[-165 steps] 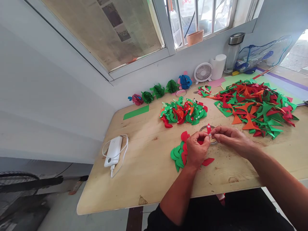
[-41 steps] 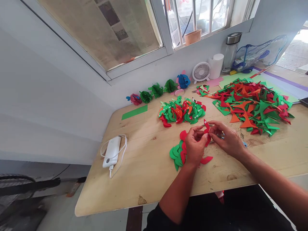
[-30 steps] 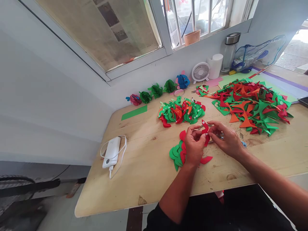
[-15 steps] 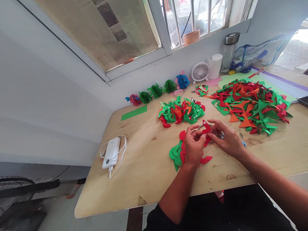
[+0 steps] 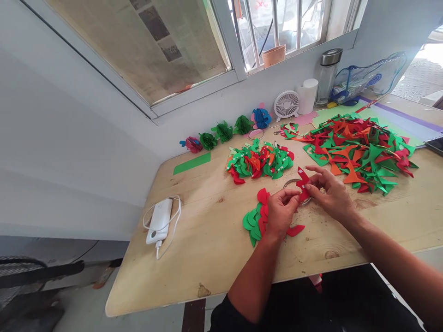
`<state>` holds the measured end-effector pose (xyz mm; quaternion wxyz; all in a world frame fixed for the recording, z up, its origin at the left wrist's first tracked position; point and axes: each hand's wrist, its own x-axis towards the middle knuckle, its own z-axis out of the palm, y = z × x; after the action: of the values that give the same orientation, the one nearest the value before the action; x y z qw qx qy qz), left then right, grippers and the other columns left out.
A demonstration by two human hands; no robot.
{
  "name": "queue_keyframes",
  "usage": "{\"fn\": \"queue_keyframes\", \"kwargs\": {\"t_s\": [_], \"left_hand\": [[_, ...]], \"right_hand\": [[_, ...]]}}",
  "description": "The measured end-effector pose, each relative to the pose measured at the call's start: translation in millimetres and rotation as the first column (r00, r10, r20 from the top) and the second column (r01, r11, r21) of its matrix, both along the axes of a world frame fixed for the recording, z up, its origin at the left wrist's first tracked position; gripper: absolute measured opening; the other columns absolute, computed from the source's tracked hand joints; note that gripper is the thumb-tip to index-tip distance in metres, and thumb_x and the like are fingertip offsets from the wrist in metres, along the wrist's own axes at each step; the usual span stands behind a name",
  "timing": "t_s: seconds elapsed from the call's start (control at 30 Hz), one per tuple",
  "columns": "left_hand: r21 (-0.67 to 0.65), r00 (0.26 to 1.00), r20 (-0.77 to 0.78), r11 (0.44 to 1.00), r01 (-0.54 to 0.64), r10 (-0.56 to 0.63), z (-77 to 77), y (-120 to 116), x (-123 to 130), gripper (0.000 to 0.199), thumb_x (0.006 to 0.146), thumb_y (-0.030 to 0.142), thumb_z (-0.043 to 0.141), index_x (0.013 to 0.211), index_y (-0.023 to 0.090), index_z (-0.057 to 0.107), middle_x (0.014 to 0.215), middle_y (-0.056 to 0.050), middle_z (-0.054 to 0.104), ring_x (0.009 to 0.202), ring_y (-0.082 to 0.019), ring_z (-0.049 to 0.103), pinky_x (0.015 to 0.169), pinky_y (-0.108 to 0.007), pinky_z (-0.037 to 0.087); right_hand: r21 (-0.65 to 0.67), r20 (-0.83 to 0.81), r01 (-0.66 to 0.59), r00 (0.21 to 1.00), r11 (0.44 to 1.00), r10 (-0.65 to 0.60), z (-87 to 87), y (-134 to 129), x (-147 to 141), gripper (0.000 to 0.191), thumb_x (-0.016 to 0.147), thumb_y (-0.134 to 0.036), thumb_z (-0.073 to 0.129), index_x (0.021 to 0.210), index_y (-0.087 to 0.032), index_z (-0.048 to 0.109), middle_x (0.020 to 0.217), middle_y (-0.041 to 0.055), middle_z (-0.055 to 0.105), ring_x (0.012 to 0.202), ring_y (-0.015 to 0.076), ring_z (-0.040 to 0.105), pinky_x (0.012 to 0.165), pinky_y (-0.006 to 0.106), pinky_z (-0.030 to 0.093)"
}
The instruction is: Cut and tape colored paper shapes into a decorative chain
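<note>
A red paper piece with small white patches is pinched in my right hand. My left hand is closed just left of it, thumb and finger pressed together; whatever is between them is too small to name. Below the paper, a round metal ring lies on the table, partly hidden by my hands. Red cut shapes and overlapping green cut shapes lie beside and partly under my left hand. One pointed red piece rests right of my left wrist.
Behind my hands lies a pile of patched cut shapes. A large heap of paper scraps covers the right side. A white power bank with cable lies left. Along the wall stand paper figures, a fan and a bottle.
My right hand has moved slightly right with the red paper piece, away from my left hand. More of the metal ring shows between them. The view has shifted slightly.
</note>
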<state>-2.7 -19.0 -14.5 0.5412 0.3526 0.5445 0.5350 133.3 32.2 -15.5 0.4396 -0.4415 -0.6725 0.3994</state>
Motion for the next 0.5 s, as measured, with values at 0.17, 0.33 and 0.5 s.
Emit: {"fn": "queue_keyframes", "kwargs": {"t_s": [0.17,0.33,0.5], "left_hand": [[-0.026,0.999,0.012,0.999,0.039,-0.039,-1.5,0.5,-1.0,0.022,0.070,0.029,0.067,0.085,0.013,0.069,0.067,-0.005,0.069,0.054,-0.011,0.060,0.047,-0.020,0.041],[-0.048,0.995,0.061,0.996,0.077,-0.074,-5.3,1.5,-1.5,0.025,0.067,0.035,0.069,0.080,0.013,0.066,0.065,-0.006,0.069,0.052,-0.013,0.061,0.044,-0.019,0.040],[-0.041,0.992,0.120,0.999,-0.021,0.026,-3.3,2.0,-2.4,0.020,0.068,0.031,0.068,0.076,0.014,0.061,0.066,-0.006,0.069,0.053,-0.013,0.062,0.048,-0.020,0.042]], "right_hand": [[-0.001,-0.014,-0.005,1.000,1.000,0.005,-4.4,1.7,1.1,0.045,0.081,-0.028,0.056,0.124,-0.020,0.048,0.074,0.0000,0.060,0.057,0.0128,0.047,0.057,0.028,0.041],[-0.010,-0.015,0.028,0.999,1.000,-0.028,-0.7,0.1,0.0,0.043,0.080,-0.029,0.056,0.122,-0.019,0.050,0.073,0.0002,0.060,0.056,0.0128,0.047,0.057,0.029,0.041],[-0.076,-0.078,0.068,0.994,0.995,-0.074,5.2,-0.5,-0.3,0.041,0.079,-0.031,0.058,0.118,-0.020,0.052,0.075,0.0023,0.062,0.066,0.0166,0.055,0.061,0.031,0.043]]}}
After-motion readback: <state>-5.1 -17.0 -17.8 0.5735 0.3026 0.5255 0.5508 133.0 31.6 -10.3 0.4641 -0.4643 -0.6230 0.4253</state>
